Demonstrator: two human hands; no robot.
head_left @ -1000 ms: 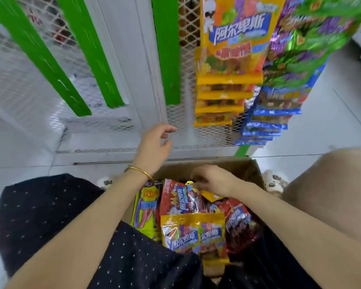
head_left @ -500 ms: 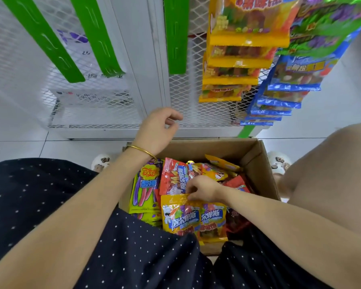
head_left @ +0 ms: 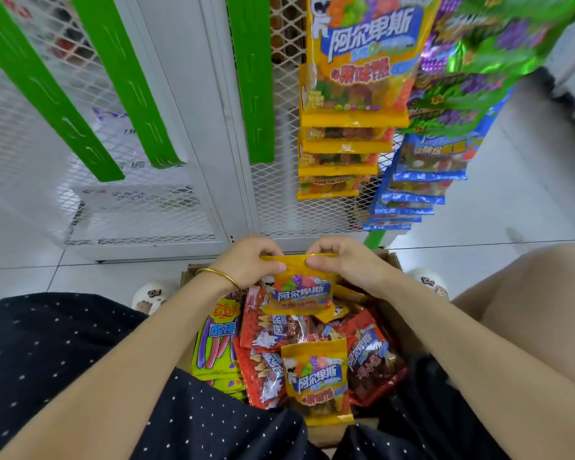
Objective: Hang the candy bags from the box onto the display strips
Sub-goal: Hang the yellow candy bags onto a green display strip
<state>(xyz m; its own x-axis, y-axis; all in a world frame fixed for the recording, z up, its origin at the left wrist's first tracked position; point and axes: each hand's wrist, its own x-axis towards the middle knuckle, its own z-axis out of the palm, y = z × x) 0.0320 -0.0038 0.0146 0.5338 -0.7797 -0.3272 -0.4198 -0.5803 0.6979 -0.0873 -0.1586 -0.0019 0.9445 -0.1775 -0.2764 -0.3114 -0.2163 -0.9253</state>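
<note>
We now have a yellow candy bag (head_left: 300, 287) lifted clear above the box (head_left: 390, 260), where half a second ago only our right hand (head_left: 342, 265) dug among the bags; both it and the left hand (head_left: 251, 263) pinch its top edge, ready for hanging. The hang hole seems hidden behind our fingers, and the green display strips (head_left: 251, 78) run out of view at the top.

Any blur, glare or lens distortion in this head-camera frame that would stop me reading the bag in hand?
Head view: strong wide-angle bending, so the green display strips splay outward; the shiny green and purple hanging bags are smeared and glary at the upper right; the yellow candy bag held by the left hand and right hand is fairly sharp, its print legible; lighting is even, shadows soft.
</note>
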